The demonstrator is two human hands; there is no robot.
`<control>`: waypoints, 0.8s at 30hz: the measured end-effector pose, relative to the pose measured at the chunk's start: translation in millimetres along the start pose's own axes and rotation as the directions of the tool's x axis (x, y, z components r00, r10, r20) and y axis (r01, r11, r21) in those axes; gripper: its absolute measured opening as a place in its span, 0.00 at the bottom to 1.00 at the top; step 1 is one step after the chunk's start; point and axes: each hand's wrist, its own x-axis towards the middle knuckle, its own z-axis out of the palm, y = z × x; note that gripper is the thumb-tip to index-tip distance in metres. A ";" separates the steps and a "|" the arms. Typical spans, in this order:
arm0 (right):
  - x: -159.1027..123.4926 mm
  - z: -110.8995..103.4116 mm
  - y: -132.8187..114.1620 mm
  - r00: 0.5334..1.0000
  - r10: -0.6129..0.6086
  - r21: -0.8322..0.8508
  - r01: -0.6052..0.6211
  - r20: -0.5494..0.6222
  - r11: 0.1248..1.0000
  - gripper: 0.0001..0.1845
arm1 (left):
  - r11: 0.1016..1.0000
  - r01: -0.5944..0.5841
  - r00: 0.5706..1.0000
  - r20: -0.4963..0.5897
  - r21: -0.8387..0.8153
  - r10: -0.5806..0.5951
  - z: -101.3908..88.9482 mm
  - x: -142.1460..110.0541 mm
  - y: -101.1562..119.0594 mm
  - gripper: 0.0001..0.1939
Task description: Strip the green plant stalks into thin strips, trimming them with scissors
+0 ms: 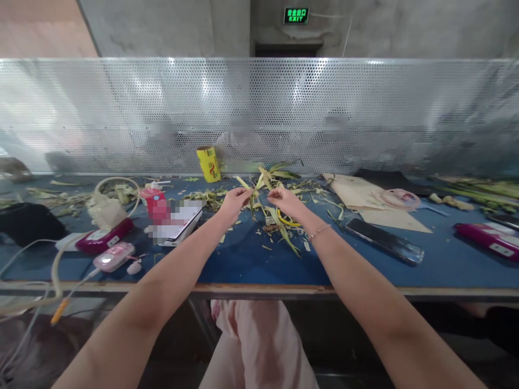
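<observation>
My left hand (238, 202) is over the middle of the blue table, fingers pinched on a pale green-yellow plant strip (253, 201) whose ends stick out above and below. My right hand (287, 202) is just beside it, its thumb and fingers curled together in a pinch; what lies between them is too small to make out. Between and behind both hands rises a tuft of split leaves (265, 176). Below my right hand, a long leaf blade (288, 235) and a yellow curved piece (287, 220) lie among trimmings.
A yellow can-like tube (209, 165) stands by the perforated metal screen (279, 108). To the left are a white device (182, 221), a red carton (154, 204) and a purple device (104, 236) with cables. Rightward lie a phone (385, 241), brown cardboard (357, 192) and green stalks (482, 189).
</observation>
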 end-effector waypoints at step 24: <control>5.2 -29.6 41.9 0.958 0.288 -0.399 -0.262 0.005 0.879 0.32 | 0.986 -0.150 0.977 -0.145 0.066 0.159 -9.2 6.9 -3.4 0.04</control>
